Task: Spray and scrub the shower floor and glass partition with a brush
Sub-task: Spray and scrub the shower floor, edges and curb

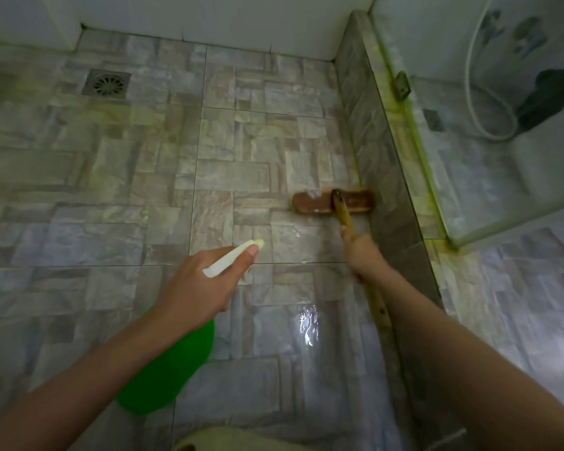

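My left hand [205, 281] grips a green spray bottle [166, 369] by its white trigger head [232, 257], nozzle aimed at the tiled shower floor [144, 177]. My right hand [360, 252] holds the wooden handle of a long brush; its brown brush head [319, 203] lies on the floor against the low tiled curb [372, 141]. The glass partition [502, 131] stands on that curb to the right, with yellow-green grime along its bottom edge.
A square metal drain [106, 83] sits at the far left of the floor. White walls close off the back. Wet patches shine on the tiles near me [308, 323]. Behind the glass hang a white shower hose [479, 102] and a dark cloth.
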`<action>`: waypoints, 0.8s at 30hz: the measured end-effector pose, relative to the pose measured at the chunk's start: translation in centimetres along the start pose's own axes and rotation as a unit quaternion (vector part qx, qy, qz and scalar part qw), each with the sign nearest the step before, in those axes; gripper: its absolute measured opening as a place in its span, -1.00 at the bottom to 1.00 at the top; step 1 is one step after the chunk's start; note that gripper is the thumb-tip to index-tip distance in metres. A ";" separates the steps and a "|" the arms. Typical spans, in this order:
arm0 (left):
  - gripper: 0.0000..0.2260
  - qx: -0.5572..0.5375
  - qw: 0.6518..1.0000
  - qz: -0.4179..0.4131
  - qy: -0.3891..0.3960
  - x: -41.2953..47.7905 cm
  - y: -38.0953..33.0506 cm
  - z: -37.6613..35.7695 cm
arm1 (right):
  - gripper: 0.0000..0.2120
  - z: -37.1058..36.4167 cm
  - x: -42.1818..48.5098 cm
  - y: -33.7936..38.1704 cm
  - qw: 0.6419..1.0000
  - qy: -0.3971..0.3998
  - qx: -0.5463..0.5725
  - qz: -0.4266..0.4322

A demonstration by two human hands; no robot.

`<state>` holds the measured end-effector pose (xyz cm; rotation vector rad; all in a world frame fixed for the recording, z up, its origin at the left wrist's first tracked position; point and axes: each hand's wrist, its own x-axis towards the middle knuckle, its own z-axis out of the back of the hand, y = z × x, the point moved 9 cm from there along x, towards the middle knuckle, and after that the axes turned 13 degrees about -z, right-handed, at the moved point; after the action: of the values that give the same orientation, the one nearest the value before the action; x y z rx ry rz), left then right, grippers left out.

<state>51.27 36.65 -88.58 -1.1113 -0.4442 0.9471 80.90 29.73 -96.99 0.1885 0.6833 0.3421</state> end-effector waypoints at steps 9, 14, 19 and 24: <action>-0.62 -0.045 0.995 0.033 -0.079 0.2 2.1 4.2 | -0.48 -2.3 -3.8 -6.9 0.999 0.013 -0.041 -0.018; -0.55 -0.025 0.995 0.050 -0.086 1.0 3.6 5.8 | -0.45 -2.5 2.3 7.7 0.994 -0.002 -0.080 0.074; -0.56 -0.023 0.989 0.074 -0.128 1.1 4.5 8.1 | -0.51 -4.7 -0.3 4.8 0.989 0.029 -0.121 0.086; -0.56 -0.011 0.986 0.091 -0.141 0.9 4.3 10.2 | -0.50 -8.0 -2.8 7.4 0.976 0.043 -0.167 0.134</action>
<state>42.62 43.59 -88.37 -1.0536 -0.5917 1.2710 71.84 36.06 -99.36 -0.0565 0.6765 0.7200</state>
